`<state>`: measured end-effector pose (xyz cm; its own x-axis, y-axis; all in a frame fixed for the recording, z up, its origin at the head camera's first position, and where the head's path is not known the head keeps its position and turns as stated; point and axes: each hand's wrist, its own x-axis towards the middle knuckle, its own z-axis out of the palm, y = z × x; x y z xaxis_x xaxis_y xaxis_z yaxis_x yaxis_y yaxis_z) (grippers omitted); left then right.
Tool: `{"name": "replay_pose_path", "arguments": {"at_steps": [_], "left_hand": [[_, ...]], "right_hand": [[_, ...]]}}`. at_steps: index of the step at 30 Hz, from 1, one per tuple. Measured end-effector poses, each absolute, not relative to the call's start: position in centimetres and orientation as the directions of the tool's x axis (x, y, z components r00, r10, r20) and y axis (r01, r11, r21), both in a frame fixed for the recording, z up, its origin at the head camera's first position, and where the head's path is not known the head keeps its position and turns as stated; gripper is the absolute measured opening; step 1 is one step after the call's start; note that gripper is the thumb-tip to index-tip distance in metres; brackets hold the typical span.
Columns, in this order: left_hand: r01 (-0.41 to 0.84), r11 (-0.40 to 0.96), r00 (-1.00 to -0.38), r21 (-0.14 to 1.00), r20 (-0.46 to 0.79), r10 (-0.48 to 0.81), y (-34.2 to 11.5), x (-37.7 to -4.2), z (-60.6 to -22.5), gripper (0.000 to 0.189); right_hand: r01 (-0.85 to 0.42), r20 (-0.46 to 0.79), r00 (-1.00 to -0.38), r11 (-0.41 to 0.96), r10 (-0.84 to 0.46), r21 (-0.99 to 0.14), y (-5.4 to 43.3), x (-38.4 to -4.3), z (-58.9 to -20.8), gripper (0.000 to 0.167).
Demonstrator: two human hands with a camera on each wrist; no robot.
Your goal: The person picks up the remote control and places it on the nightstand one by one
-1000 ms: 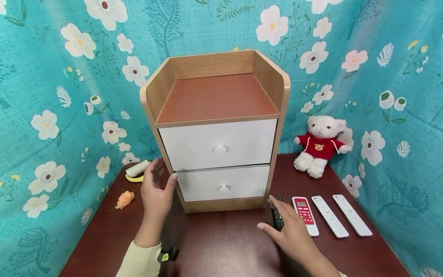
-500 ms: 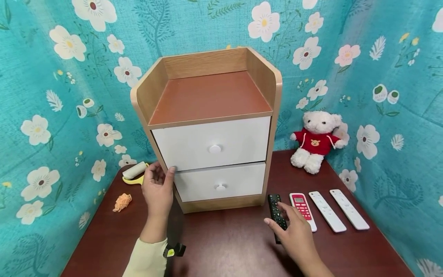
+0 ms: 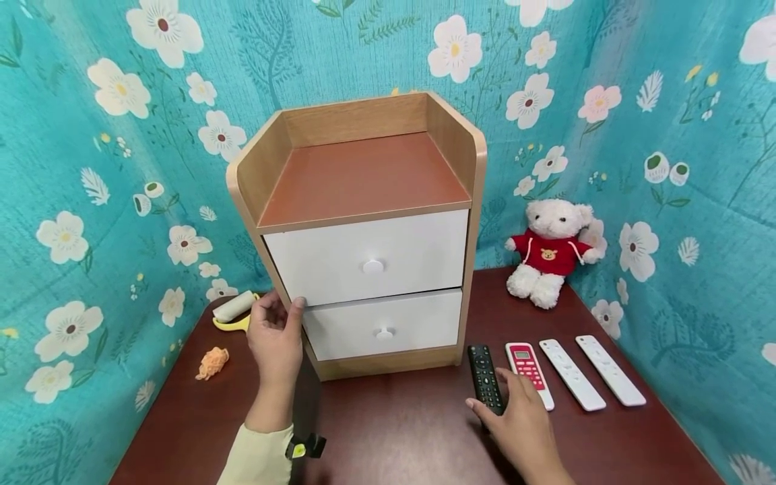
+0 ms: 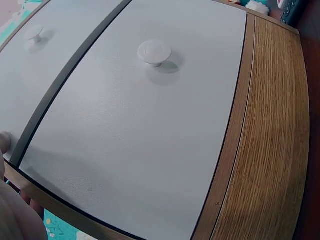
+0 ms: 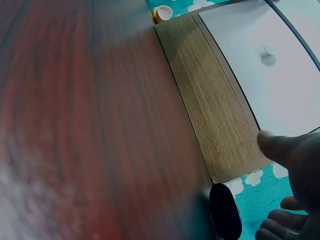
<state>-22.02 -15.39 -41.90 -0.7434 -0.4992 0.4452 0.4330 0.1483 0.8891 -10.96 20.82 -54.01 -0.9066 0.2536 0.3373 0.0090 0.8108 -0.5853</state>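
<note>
A small wooden cabinet [image 3: 370, 178] with two white drawers stands on the table. My left hand [image 3: 275, 350] grips its left side edge, thumb on the front near the gap between the upper drawer [image 3: 327, 263] and the lower drawer [image 3: 345, 330]. The fingers go behind the side panel, partly hidden. At the cabinet's right, my right hand [image 3: 520, 421] hovers around the lower part of a black remote control [image 3: 483, 374], thumb on its left and fingers on its right. The right wrist view shows the thumb [image 5: 280, 146] and fingers apart, short of the remote's dark end [image 5: 225, 212].
Right of the black remote lie a red-and-white remote [image 3: 529, 370] and two white remotes [image 3: 572, 377]. A white teddy bear [image 3: 548, 252] in red sits behind them. On the left are an orange scrunched thing [image 3: 212, 364] and a lint roller [image 3: 235, 308] with a yellow handle.
My left hand has closed in on the cabinet's side edge and taken hold of it. The right hand has drawn down and right, uncovering more of the black remote. The view has shifted slightly.
</note>
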Motion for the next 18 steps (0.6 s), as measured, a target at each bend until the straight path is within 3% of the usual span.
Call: {"name": "replay_pose_path", "arguments": {"at_steps": [5,18], "left_hand": [[0.435,0.178,-0.737,0.883,0.463,-0.493,-15.48,-21.95,-42.21,0.035],[0.474,0.195,-0.724,0.859,0.506,-0.468,-15.71,-22.11,-42.2,0.039]], "right_hand": [[0.022,0.284,-0.931,0.815,0.227,-0.579,20.88,-10.98,-54.5,0.091],[0.087,0.128,-0.976,0.851,0.178,-0.519,20.95,-11.55,-54.59,0.086]]}}
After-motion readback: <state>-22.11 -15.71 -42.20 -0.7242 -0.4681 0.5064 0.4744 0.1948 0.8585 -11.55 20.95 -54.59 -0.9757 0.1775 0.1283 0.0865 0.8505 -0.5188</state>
